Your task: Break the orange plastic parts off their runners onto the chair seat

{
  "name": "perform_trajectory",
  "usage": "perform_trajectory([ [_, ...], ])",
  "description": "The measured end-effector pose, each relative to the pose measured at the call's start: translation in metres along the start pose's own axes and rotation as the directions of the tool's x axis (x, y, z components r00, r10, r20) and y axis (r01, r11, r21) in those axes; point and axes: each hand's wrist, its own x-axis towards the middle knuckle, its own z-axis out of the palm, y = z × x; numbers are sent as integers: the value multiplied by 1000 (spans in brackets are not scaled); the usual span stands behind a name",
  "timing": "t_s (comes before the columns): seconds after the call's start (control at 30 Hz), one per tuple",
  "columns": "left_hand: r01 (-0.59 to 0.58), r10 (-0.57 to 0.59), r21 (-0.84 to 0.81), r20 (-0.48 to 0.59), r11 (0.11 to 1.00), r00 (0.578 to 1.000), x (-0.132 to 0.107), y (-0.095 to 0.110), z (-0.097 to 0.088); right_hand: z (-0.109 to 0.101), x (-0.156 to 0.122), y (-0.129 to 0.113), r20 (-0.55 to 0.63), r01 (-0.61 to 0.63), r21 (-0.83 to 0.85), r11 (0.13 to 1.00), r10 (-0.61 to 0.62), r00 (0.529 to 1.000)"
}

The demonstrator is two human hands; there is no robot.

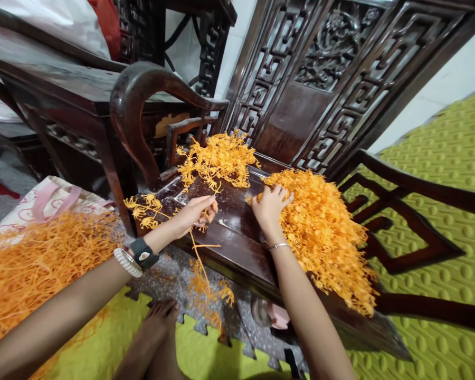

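My left hand [201, 212] is closed in a pinch on a thin orange plastic branch [200, 258]. The branch hangs below the seat's front edge, its stem splitting into side twigs. My right hand [269, 207] has its fingers spread at the left edge of a big heap of small orange plastic flower pieces [320, 232]. A smaller heap of orange branched sprays [221, 158] lies at the back of the dark wooden chair seat [237, 227]. More orange sprigs [144, 208] rest by the seat's left corner.
At the left, a large pile of bare orange stems [43, 269] lies against a white and pink bag [47, 203]. The chair's curved armrest [142, 89] and carved back [288, 116] enclose the seat. Yellow-green foam mats [439, 142] cover part of the floor.
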Motion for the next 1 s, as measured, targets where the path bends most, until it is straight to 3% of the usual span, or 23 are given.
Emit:
perform_trajectory([
  [0.07, -12, 13, -19, 20, 1000, 1000, 0, 1, -1, -8, -3, -12, -77, 122, 239, 963, -106, 991],
  [0.1, -23, 23, -26, 31, 999, 999, 0, 2, -1, -13, -5, -19, -92, 182, 401, 898, -158, 983],
  [0.17, -55, 56, -39, 45, 998, 997, -2, 9, 0, -26, -14, -34, -58, 224, 727, 649, -267, 962],
  [0.23, -142, 143, -11, 58, 990, 988, -7, 25, 3, -42, -28, -50, 32, 105, 932, 348, -366, 930],
  [0.3, -268, 258, 103, 105, 958, 960, -15, 49, 9, -57, -46, -64, 107, -73, 993, 96, -433, 895],
  [0.37, -371, 332, 267, 182, 889, 926, -27, 78, 16, -71, -68, -75, 143, -210, 975, -71, -520, 842],
  [0.4, -412, 366, 317, 197, 854, 909, -33, 91, 20, -76, -79, -79, 159, -263, 959, -105, -569, 807],
  [0.47, -461, 414, 374, 204, 805, 887, -44, 113, 25, -86, -98, -84, 214, -346, 934, -83, -646, 733],
  [0.53, -473, 433, 408, 193, 781, 880, -52, 124, 26, -94, -111, -85, 280, -389, 921, -25, -653, 704],
  [0.7, -454, 428, 520, 178, 723, 886, -58, 121, 10, -101, -116, -84, 317, -378, 925, -29, -487, 814],
  [0.83, -494, 383, 548, 312, 675, 869, -59, 114, 1, -94, -109, -89, 372, -431, 901, -47, -428, 824],
  [1.0, -519, 346, 577, 390, 630, 853, -59, 110, 1, -87, -106, -99, 104, -68, 991, 113, -361, 927],
])
